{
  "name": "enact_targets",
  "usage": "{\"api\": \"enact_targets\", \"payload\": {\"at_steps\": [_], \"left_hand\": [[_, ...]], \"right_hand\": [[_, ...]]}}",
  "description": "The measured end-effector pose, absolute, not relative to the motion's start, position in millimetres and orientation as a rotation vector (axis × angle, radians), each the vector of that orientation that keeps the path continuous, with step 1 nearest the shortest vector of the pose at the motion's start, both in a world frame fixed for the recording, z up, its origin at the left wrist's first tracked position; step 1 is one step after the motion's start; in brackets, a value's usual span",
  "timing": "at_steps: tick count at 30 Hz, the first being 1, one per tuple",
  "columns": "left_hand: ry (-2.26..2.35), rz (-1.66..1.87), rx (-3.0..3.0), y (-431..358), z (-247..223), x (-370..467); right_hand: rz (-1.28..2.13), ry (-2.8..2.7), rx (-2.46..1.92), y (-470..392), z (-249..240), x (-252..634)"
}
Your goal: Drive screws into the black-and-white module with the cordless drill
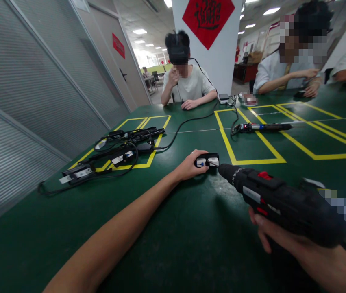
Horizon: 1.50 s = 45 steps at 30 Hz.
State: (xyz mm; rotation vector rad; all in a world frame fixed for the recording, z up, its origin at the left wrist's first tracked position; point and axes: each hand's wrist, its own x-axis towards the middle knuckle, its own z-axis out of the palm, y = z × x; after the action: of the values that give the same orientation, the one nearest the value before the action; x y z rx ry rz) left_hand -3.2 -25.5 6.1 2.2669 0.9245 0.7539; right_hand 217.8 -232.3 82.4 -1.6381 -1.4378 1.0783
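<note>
My right hand (278,234) grips a black and red power drill (279,199), whose chuck points left and away from me. The drill's bit reaches to the right end of a small black device (214,156) with white and blue parts inside; whether it touches cannot be made out. Around the left side of that device, the fingers and thumb of my left hand (190,166) are closed, holding it at the tabletop. A ring shows on one finger. The drill's handle is mostly hidden by my right hand.
Black cabled devices (124,150) lie in a yellow-taped area on the left of the green table (148,244). Farther right is a pen-shaped electric screwdriver (261,127) with a cable. Across the table sits a person (188,83) wearing a headset; another person (288,73) works at the right.
</note>
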Motion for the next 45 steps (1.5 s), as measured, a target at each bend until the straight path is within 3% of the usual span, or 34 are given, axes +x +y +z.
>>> {"api": "enact_targets", "payload": {"at_steps": [12, 31, 45], "left_hand": [[0.918, 0.751, 2.265, -25, 6, -4], [0.917, 0.749, 2.265, -25, 7, -3], [0.928, 0.739, 2.259, -25, 7, -2]], "right_hand": [[1.240, -1.428, -1.560, -227, 80, 218], [0.935, -1.712, -1.586, -234, 86, 224], [1.018, -1.603, -1.590, -235, 89, 222]]}}
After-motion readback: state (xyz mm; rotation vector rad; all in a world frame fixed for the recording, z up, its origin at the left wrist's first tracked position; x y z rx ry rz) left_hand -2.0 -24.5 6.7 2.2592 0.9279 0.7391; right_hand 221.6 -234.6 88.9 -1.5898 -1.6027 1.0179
